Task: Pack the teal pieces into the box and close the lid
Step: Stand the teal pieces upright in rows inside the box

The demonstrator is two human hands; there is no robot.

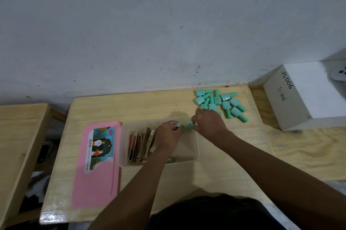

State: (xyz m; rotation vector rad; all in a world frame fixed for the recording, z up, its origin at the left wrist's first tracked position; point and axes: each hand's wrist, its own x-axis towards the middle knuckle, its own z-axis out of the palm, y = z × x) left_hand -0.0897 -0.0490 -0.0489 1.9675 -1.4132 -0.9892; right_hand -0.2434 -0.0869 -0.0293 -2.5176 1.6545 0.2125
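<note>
Both hands are over the translucent plastic box [195, 148]. The left hand [168, 134] pinches a small teal bottle-shaped piece [177, 125], and the right hand [210, 124] pinches a second teal piece [189, 126] just beside it. The loose teal pile [221, 101] lies just beyond the right knuckles, and the flat pink lid [99, 173] is left of both grips.

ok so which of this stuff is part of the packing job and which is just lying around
Job: teal pieces, clear box, pink lid, left hand and right hand, each holding a teal piece.
Lying about: gold cartons in the box, white JS 006 box.
</note>
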